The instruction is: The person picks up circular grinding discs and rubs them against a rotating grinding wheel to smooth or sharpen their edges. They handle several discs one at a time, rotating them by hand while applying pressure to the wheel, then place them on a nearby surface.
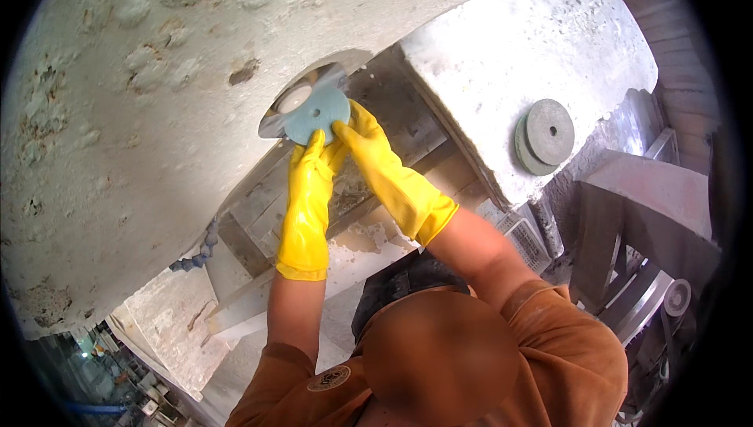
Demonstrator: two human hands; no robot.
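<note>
Fingers (315, 143) of L hand (308, 168) were nearly closed on lower edge of blue-grey disc (302, 123); R hand (363, 135) pinched its R edge. Both wore yellow gloves (303, 223). Disc was held in front of shiny metal plate (331, 79) & white round pc. (294, 99), by rim of big crusty shell (188, 90). Two grey discs (550, 125) lay stacked, offset, on white block (478, 74), well to R.

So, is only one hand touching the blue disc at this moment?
No, the left hand and the right hand both touch the blue disc near its rim.
</note>
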